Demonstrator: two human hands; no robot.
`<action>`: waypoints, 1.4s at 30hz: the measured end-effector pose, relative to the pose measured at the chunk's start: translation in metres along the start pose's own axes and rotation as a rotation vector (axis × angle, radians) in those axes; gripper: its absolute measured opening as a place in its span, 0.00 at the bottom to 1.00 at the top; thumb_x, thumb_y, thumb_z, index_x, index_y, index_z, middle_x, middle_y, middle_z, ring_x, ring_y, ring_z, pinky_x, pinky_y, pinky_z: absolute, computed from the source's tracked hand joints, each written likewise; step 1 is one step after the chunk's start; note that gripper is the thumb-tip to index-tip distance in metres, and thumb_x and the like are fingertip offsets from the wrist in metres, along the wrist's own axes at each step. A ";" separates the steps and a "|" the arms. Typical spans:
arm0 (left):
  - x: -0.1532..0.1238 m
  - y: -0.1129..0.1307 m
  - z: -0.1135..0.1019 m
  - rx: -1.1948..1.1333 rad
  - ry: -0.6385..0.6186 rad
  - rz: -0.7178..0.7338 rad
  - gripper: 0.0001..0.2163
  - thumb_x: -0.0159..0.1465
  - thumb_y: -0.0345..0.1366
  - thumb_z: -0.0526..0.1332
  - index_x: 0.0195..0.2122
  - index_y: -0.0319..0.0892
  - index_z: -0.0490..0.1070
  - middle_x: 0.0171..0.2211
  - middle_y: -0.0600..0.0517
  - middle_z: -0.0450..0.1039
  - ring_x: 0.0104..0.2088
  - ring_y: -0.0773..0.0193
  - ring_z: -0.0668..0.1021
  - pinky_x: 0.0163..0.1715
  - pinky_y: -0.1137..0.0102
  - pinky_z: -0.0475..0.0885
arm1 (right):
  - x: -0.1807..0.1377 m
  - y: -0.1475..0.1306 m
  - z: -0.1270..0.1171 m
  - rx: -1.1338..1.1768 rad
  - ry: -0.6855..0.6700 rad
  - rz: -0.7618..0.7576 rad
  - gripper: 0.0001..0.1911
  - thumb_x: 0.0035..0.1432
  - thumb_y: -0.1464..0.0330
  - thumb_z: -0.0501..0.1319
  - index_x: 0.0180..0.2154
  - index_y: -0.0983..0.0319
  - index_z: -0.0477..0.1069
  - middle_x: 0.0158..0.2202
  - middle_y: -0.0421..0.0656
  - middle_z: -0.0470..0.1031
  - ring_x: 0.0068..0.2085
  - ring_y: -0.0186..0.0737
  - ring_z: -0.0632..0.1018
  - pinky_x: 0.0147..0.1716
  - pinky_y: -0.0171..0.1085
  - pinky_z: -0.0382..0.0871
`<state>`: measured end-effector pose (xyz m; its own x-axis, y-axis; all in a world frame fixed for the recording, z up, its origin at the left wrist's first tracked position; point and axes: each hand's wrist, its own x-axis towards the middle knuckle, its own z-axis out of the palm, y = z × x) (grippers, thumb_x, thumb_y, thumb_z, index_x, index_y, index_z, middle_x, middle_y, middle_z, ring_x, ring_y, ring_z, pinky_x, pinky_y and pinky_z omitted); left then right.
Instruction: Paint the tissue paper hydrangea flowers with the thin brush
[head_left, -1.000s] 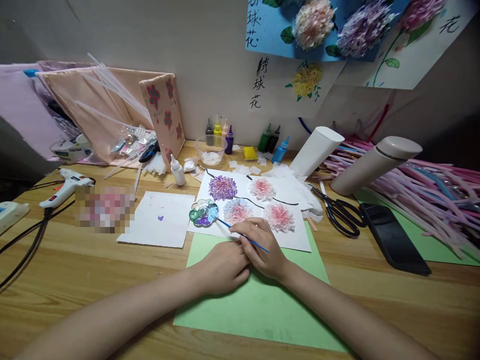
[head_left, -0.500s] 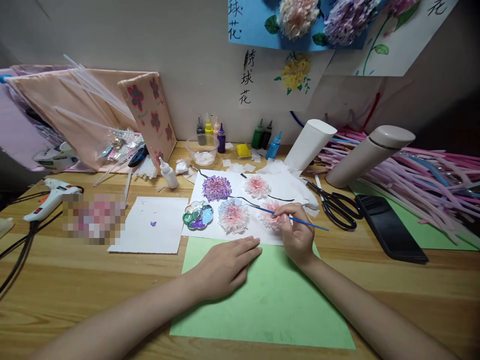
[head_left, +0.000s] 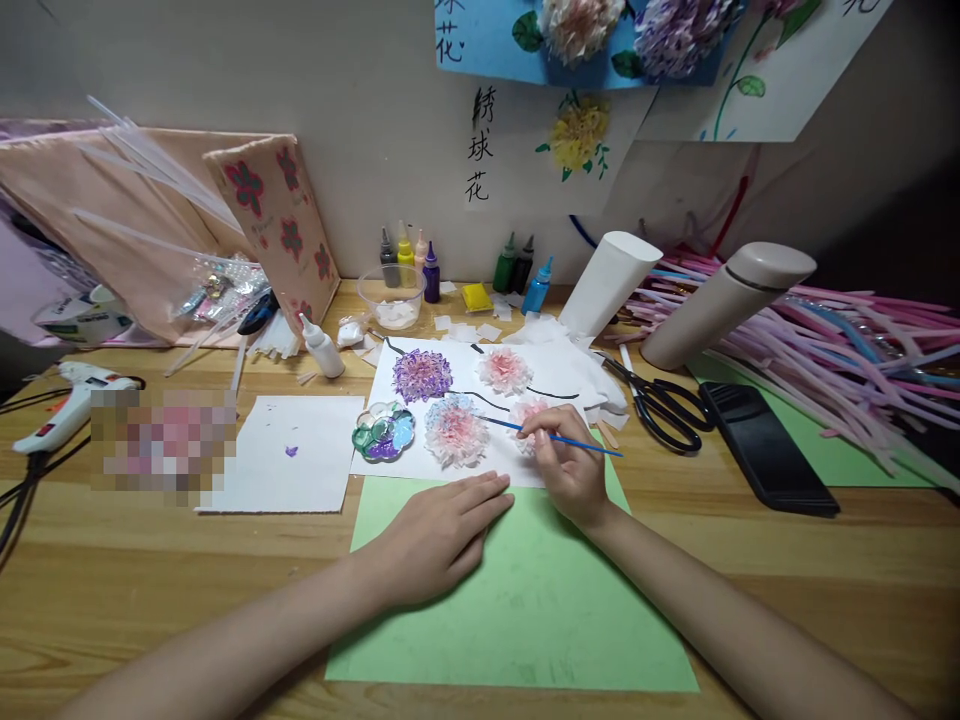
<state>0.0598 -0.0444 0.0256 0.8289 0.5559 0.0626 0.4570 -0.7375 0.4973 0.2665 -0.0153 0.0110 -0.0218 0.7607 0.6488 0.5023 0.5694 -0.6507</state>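
My right hand (head_left: 568, 467) pinches a thin blue paintbrush (head_left: 581, 442), its tip pointing left toward a pink-and-blue paper flower (head_left: 455, 432). The hand covers part of a pink flower (head_left: 528, 411). All sit on a white sheet (head_left: 480, 385) that also bears a purple flower (head_left: 421, 375) and another pink flower (head_left: 504, 369). My left hand (head_left: 442, 533) lies flat with fingers stretched out on a green sheet (head_left: 525, 610), fingertips at the white sheet's near edge. A flower-shaped paint palette (head_left: 383, 431) rests at the white sheet's left corner.
Black scissors (head_left: 656, 405), a dark phone (head_left: 765, 447), a beige flask (head_left: 724, 303) and a heap of pink straws (head_left: 862, 345) lie to the right. Paint bottles (head_left: 420, 265) and a plastic bowl (head_left: 388, 296) stand at the wall. A glue gun (head_left: 71, 398) lies far left.
My right hand carried the brush from the palette over to the pink flower on the right. My left hand opened flat onto the green sheet. The view shifted slightly rightward.
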 end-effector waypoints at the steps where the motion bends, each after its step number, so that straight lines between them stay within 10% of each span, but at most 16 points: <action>1: 0.000 0.000 0.000 0.000 0.001 0.001 0.24 0.63 0.27 0.50 0.62 0.41 0.57 0.64 0.50 0.55 0.63 0.62 0.61 0.61 0.65 0.59 | 0.000 0.000 0.000 0.003 0.003 0.002 0.08 0.59 0.74 0.52 0.33 0.58 0.68 0.30 0.40 0.72 0.35 0.39 0.71 0.35 0.39 0.65; 42: -0.002 0.000 0.001 -0.013 0.033 0.015 0.24 0.64 0.28 0.50 0.61 0.43 0.57 0.64 0.49 0.57 0.62 0.60 0.63 0.60 0.64 0.62 | -0.002 -0.003 -0.002 0.098 -0.013 -0.041 0.13 0.63 0.71 0.46 0.33 0.58 0.68 0.30 0.41 0.71 0.35 0.41 0.71 0.36 0.42 0.63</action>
<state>0.0590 -0.0458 0.0243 0.8245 0.5574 0.0981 0.4403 -0.7406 0.5075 0.2667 -0.0195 0.0122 -0.0520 0.7396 0.6711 0.4135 0.6276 -0.6597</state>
